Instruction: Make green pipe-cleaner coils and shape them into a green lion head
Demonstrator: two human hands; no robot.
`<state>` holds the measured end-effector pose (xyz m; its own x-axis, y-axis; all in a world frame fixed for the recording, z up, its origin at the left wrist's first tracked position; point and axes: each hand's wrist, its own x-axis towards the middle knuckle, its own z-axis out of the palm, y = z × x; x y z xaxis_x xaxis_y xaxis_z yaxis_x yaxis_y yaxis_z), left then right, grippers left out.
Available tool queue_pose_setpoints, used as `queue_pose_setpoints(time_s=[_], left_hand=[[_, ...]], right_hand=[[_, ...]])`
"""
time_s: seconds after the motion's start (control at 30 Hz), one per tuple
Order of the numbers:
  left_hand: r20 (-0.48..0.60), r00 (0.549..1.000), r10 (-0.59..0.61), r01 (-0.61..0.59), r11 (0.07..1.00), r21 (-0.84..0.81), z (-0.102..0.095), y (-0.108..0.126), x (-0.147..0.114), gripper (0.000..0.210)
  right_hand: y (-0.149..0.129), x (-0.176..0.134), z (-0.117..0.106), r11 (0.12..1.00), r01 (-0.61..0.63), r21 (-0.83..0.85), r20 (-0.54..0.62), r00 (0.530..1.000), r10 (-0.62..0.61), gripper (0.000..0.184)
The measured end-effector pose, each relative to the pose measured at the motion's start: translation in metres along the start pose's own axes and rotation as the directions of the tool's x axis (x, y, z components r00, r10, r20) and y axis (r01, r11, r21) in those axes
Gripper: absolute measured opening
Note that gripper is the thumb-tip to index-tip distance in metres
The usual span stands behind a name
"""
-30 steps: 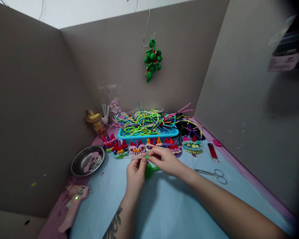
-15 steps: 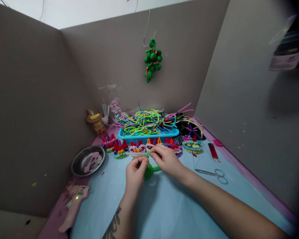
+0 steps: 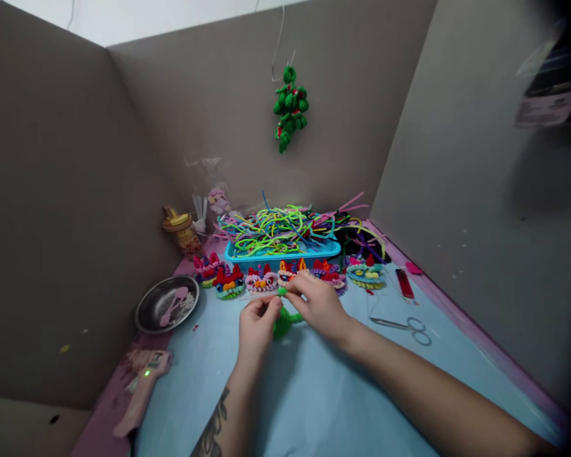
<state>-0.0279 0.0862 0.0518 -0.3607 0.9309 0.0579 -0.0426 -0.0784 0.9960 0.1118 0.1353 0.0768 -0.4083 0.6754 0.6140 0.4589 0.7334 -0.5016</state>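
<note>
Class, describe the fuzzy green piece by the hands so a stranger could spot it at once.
Start at the blue tray of tangled stems, then find the row of figures in front of it. Nearer than that row, the fuzzy green piece shows between the left hand and right hand. Unlike the many-coloured figures, its visible part is all green.

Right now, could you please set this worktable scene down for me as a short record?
Hands: left hand and right hand, fingertips close together, pinching green fuzzy material
Behind them: a row of colourful fuzzy figures, then a blue tray heaped with fuzzy stems
Left: metal bowl with a pink scoop inside; pink tool with green light
Right: scissors
Hanging: green ornament with red bits
</note>
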Motion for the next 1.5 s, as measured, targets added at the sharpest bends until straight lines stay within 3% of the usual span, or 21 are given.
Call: queue_pose_setpoints(time_s=[0.2, 0.37, 0.5, 0.63, 0.77, 1.0, 1.23, 1.5], left_hand=[[0.012, 0.999, -0.036, 0.036, 0.999, -0.021, 0.001, 0.002, 0.0, 0.036], [-0.056, 0.998, -0.021, 0.023, 0.999, 0.046, 0.001, 0.004, -0.001, 0.042], [-0.092, 0.996, 0.005, 0.001, 0.998, 0.065, 0.001, 0.008, -0.003, 0.04], [-0.099, 0.995, 0.026, -0.02, 0.998, 0.059, 0.0, 0.011, -0.003, 0.035], [-0.076, 0.996, 0.042, -0.038, 0.998, 0.054, -0.001, 0.012, -0.003, 0.03], [-0.051, 0.996, 0.077, -0.074, 0.995, 0.062, 0.0, 0.011, -0.003, 0.027], [-0.029, 0.991, 0.13, -0.125, 0.983, 0.136, -0.001, 0.006, -0.003, 0.023], [0.022, 0.958, 0.286, -0.282, 0.922, 0.265, -0.002, 0.009, -0.003, 0.017]], right_hand=[[0.0, -0.003, 0.003, 0.974, 0.14, -0.18, -0.054, 0.987, -0.151, 0.016], [0.002, -0.006, 0.007, 0.915, 0.256, -0.311, -0.053, 0.957, -0.286, 0.023], [0.004, -0.003, 0.006, 0.958, 0.252, -0.137, -0.023, 0.966, -0.257, 0.011], [0.005, 0.0, 0.002, 0.975, 0.204, 0.091, 0.023, 0.978, -0.207, 0.019], [0.004, 0.002, 0.0, 0.976, 0.103, 0.194, 0.052, 0.992, -0.115, 0.018], [0.001, 0.006, -0.002, 0.969, -0.025, 0.247, 0.106, 0.994, -0.001, 0.012], [0.003, 0.005, 0.001, 0.97, -0.055, 0.236, 0.121, 0.992, 0.027, 0.013], [0.003, 0.004, 0.004, 0.965, -0.059, 0.254, 0.113, 0.993, 0.031, 0.014]])
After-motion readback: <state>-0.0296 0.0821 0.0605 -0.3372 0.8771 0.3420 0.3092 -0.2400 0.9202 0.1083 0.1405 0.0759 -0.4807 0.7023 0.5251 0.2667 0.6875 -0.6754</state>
